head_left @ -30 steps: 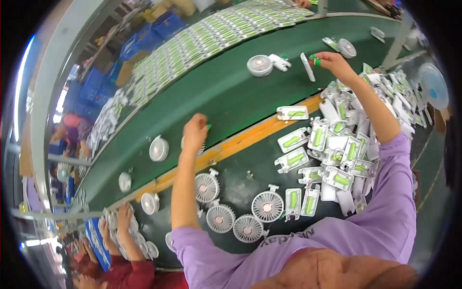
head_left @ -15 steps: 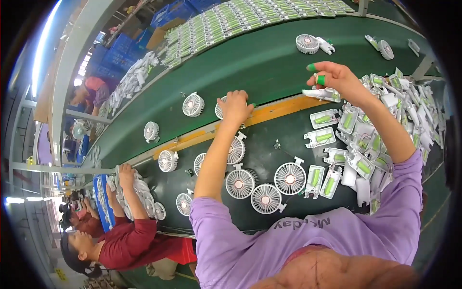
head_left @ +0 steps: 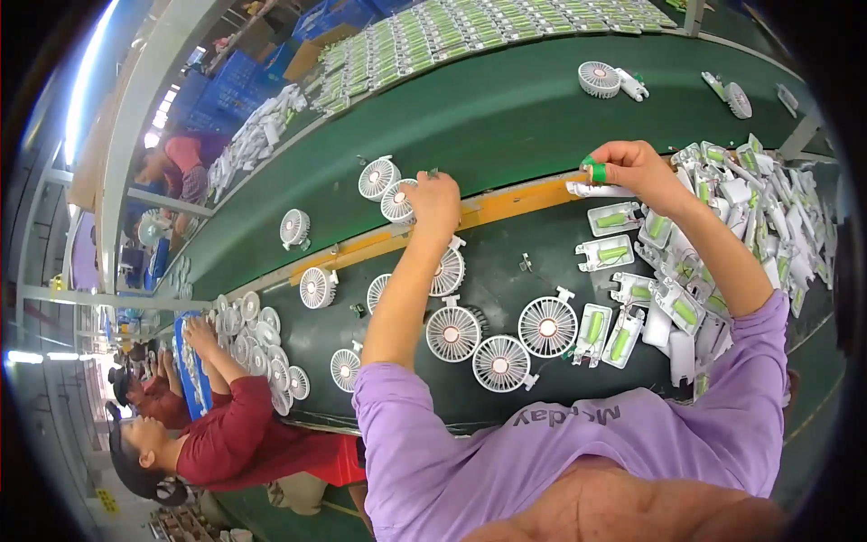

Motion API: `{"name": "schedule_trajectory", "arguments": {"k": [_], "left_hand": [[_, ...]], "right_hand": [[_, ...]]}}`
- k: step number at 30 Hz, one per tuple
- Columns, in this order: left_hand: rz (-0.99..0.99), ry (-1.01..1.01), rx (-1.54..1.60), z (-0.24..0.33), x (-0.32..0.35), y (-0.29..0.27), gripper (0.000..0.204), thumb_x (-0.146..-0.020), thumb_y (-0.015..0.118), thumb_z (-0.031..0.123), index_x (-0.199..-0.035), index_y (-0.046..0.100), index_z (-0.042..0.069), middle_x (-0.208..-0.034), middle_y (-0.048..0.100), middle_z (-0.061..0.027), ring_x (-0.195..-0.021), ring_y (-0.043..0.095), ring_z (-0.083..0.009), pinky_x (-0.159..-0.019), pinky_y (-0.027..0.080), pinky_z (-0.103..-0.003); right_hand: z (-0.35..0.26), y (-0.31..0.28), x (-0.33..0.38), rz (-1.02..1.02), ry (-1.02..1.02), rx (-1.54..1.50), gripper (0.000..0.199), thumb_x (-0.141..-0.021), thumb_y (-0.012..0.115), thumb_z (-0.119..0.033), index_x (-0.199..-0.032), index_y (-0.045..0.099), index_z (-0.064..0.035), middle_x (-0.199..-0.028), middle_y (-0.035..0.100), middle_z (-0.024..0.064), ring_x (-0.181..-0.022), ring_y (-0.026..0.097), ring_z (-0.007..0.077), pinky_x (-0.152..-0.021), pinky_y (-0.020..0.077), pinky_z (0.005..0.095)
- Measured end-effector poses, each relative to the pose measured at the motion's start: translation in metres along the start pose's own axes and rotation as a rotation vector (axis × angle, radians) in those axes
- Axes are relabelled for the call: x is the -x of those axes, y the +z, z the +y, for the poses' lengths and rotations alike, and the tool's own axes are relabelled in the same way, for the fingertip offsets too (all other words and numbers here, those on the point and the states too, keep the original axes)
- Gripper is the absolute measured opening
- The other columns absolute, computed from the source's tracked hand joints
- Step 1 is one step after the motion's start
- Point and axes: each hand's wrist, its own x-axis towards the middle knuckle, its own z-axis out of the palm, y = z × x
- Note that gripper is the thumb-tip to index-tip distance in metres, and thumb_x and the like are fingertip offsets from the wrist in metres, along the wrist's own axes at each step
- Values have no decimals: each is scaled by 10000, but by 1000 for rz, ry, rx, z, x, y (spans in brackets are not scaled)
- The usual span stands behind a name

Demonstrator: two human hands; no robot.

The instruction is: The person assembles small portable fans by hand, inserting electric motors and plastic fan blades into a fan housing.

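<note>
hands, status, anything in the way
Left hand at a fan. Right hand over a white casing. Casing pile flanks right forearm.

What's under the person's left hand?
Part of a white fan shows beside the left hand, which covers some of its right side. Anything else directly beneath the palm is hidden.

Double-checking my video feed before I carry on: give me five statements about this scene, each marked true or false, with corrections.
1. The left grip is close to a white fan head. True.
2. The right grip wears blue tape. False: the right grip wears green tape.
3. The casing heap lies to the person's left. False: the casing heap lies right.
4. A co-worker in dark red is at the left. True.
5. The belt is red. False: the belt is green.
</note>
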Motion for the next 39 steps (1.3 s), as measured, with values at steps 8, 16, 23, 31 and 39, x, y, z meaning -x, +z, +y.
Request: {"name": "schedule_trajectory", "arguments": {"k": [8, 16, 23, 31, 39], "left_hand": [[-143, -226, 971, -14, 0, -15, 165, -747, 591, 83, -899, 639, 39, -726, 647, -57, -672, 607, -192, -698, 458, -345], [46, -155, 1635, 22, 18, -89, 145, -747, 611, 31, -890, 597, 10, -766, 602, -52, -656, 542, -107, -621, 444, -245], [-41, -102, 1912, 42, 27, -118, 178, -781, 548, -73, -949, 568, -16, -910, 582, -19, -770, 537, -58, -672, 435, -185], [-239, -72, 2059, 45, 40, -138, 208, -822, 554, -39, -1029, 556, -44, -893, 601, -52, -772, 559, -75, -697, 465, -203], [-180, 21, 2080, 43, 48, -141, 164, -841, 557, -11, -995, 599, -51, -930, 613, -77, -826, 580, -107, -729, 476, -221]], "right_hand": [[4, 4, 6, -41, 20, 5, 137, -849, 578, -110, -930, 614, -4, -809, 627, -1, -720, 547, 30, -648, 438, 178], [-8, 35, -2, 31, -16, 109, 166, -824, 561, -112, -938, 606, 0, -700, 560, -32, -621, 448, 17, -534, 358, 191], [-15, 51, -1, 3, -139, 54, 140, -826, 559, -98, -919, 599, -1, -714, 557, -14, -647, 462, 36, -559, 376, 202], [-24, 49, 13, 10, -137, 142, 97, -820, 555, -82, -857, 574, 6, -684, 528, -3, -614, 445, 56, -537, 373, 231], [-38, 45, 22, 30, -240, 379, 79, -772, 592, -41, -819, 546, 1, -716, 508, 35, -618, 464, 124, -558, 378, 260]]}}
